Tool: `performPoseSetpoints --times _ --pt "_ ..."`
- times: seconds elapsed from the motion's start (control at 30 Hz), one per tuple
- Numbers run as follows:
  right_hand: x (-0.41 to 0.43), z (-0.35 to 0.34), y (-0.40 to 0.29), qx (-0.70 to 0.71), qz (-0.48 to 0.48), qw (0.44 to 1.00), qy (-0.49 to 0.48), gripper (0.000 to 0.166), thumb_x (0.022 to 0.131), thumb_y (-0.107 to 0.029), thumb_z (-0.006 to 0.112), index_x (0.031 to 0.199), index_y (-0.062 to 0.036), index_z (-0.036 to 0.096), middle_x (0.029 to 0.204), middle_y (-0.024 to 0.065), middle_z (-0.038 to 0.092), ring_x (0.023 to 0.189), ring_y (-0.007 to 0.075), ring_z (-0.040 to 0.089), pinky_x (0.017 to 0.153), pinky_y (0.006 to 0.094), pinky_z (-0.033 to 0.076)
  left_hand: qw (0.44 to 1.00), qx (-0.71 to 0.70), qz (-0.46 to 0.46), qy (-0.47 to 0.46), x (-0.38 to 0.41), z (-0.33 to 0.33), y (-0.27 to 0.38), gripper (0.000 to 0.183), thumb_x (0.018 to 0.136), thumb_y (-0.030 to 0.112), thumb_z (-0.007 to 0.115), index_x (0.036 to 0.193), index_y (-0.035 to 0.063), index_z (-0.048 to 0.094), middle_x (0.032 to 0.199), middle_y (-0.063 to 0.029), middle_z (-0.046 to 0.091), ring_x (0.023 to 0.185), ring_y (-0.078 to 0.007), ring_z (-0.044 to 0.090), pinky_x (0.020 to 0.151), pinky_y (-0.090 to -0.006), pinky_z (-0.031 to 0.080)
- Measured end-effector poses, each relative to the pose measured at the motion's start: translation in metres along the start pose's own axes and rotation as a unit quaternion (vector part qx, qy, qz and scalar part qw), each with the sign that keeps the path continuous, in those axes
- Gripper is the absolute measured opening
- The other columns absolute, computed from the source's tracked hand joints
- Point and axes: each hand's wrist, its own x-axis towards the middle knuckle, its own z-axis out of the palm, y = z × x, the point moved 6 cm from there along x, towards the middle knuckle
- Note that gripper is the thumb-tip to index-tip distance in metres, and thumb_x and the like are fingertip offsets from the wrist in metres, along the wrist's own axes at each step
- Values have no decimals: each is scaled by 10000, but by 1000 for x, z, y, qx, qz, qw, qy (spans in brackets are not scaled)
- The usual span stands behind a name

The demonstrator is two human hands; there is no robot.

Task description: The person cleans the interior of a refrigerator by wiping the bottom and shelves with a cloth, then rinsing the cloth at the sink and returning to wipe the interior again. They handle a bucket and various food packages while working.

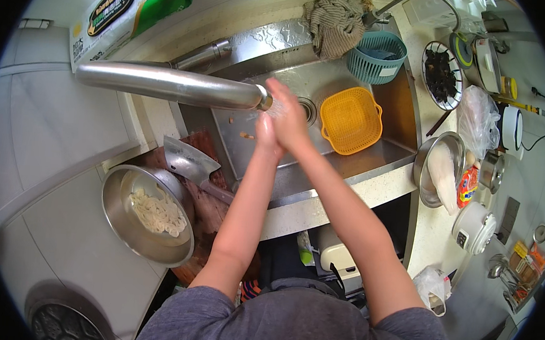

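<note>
Water runs from a metal faucet [174, 83] onto my two hands over a stainless steel sink [240, 158]. My left hand [268, 134] touches my right hand [288, 116] at the palm and wrist, and neither appears to hold an object. The fingers of my right hand point up toward the faucet's mouth; those of my left are partly hidden. A yellow plastic basket [351, 121] lies in the sink right of my hands, beside the drain [307, 111]. Small brown scraps [246, 135] lie on the sink bottom.
Left of the sink, a cleaver [190, 162] lies on a wooden board [202, 226], beside a steel bowl [108, 210] of pale sliced food. A teal basket [377, 59] and a striped cloth [334, 27] are at the sink's back. Another steel bowl [423, 180] stands on the right counter.
</note>
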Motion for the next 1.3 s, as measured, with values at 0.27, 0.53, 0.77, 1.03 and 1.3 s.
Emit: performPoseSetpoints --times 0.27,0.53,0.77,1.03,1.3 --pt "-37 18 -7 -118 -85 989 -32 433 925 -203 498 1337 -80 545 1477 179 413 1383 376 343 1154 481 223 998 -50 27 31 10 -10 28 577 1003 522 371 1473 189 345 1469 -88 404 1302 -334 443 1109 -534 317" --pt "10 -21 7 -173 -70 981 53 507 893 -216 585 1390 -150 510 1469 229 394 1354 411 369 1106 449 313 998 -1 -44 36 -7 13 6 372 1059 318 347 1329 92 465 1274 -79 548 1193 -199 524 1027 -344 418" --pt "-2 -17 -3 143 -17 990 -13 764 793 -346 711 1453 -126 397 1334 195 540 1181 345 559 980 372 441 999 40 8 -1 5 24 22 279 1041 318 422 1153 88 533 1107 -41 592 1031 -169 584 896 -345 496" --pt "3 -17 -2 103 -25 994 18 433 848 -337 658 1160 -45 594 1003 174 671 922 329 656 814 386 503 998 -9 -27 59 8 17 15 255 1017 342 492 1106 115 569 1032 -19 613 951 -145 600 834 -329 511" --pt "6 -12 36 134 140 981 -25 304 997 -255 488 1003 -16 676 938 99 696 884 160 629 801 307 492 986 112 71 100 1 16 4 257 1013 337 511 1038 93 585 922 5 612 820 -121 596 720 -302 512"
